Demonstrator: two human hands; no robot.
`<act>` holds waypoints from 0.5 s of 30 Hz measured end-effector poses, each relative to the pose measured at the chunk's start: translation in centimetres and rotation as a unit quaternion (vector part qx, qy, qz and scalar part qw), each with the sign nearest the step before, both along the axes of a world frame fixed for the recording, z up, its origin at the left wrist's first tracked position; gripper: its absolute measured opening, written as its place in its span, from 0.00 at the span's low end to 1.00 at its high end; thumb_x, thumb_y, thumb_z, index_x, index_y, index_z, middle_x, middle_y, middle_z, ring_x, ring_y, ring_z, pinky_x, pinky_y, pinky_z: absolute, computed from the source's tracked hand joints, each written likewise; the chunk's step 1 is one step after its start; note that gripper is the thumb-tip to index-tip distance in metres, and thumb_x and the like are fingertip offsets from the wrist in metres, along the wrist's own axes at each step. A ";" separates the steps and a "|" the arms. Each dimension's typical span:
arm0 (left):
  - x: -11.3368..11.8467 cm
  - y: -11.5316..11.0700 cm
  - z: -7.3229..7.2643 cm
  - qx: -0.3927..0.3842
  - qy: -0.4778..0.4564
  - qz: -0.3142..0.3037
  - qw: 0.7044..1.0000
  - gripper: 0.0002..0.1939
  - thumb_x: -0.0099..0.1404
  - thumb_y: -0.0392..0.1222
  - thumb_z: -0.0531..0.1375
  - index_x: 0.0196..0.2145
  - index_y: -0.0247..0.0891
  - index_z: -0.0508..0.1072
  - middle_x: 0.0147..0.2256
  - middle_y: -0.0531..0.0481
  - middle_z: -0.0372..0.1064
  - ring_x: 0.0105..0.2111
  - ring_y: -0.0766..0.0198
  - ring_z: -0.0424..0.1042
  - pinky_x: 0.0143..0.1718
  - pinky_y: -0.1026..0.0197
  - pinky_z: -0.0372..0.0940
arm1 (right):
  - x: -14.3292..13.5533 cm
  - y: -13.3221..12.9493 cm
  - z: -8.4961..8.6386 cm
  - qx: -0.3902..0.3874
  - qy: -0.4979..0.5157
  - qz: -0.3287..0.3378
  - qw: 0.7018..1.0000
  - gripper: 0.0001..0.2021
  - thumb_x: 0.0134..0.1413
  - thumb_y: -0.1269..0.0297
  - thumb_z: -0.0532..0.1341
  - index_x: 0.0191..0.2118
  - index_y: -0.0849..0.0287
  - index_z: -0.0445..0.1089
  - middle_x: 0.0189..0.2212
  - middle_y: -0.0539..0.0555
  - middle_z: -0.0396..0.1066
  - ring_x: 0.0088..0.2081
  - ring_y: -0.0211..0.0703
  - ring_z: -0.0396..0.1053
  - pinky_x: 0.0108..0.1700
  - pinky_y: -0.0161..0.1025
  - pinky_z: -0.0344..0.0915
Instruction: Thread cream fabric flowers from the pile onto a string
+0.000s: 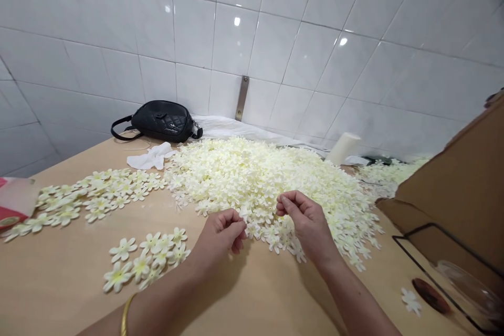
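A large heap of pale yellow-white artificial flowers [252,168] covers the middle of the table. My left hand [222,233], with a gold bangle on its wrist, is closed in a pinch at the heap's front edge. Whatever lies between its fingertips is too small to make out. To its right, my right hand [305,215] also pinches thumb against forefinger over the flowers, and its fingertips hide anything held there. Beside my left forearm lies a small group of larger flowers with yellow centres [140,266].
More flowers spread in a row [114,191] at the left, by a red-and-white object [16,202]. A black bag [162,121] and white cloth scrap [151,156] sit behind. At right are a white cylinder [343,148], a cardboard box [452,194] and a black wire frame [433,224].
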State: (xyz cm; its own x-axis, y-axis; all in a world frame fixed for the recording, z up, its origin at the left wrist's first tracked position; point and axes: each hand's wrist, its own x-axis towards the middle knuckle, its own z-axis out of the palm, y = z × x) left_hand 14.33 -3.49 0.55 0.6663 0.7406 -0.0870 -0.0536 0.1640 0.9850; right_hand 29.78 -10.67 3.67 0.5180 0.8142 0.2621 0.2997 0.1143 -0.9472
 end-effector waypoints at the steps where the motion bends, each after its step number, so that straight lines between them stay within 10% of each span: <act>1: 0.0 0.0 0.1 0.001 -0.006 0.004 1.000 0.09 0.53 0.39 0.55 0.18 0.35 0.62 0.13 0.55 0.58 0.14 0.72 0.57 0.17 0.68 0.52 | 0.0 -0.1 0.2 0.000 -0.020 -0.005 1.000 0.11 0.49 0.57 0.56 0.27 0.61 0.64 0.23 0.50 0.64 0.27 0.37 0.63 0.33 0.36 0.62; 15: -0.2 0.1 -0.1 -0.074 -0.080 -0.035 0.993 0.06 0.52 0.36 0.55 0.19 0.35 0.63 0.18 0.53 0.63 0.15 0.72 0.59 0.19 0.67 0.55 | -3.9 0.0 -1.4 -0.004 -0.225 0.081 0.971 0.06 0.52 0.68 0.54 0.36 0.58 0.66 0.29 0.51 0.67 0.32 0.39 0.64 0.35 0.35 0.61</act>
State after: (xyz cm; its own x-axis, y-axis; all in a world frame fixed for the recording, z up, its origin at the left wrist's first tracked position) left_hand 14.08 -3.36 0.49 0.7293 0.6795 -0.0799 -0.1918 0.3152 0.9295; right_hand 25.90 -10.72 2.23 0.2172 0.8787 0.4252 0.6622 0.1874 -0.7255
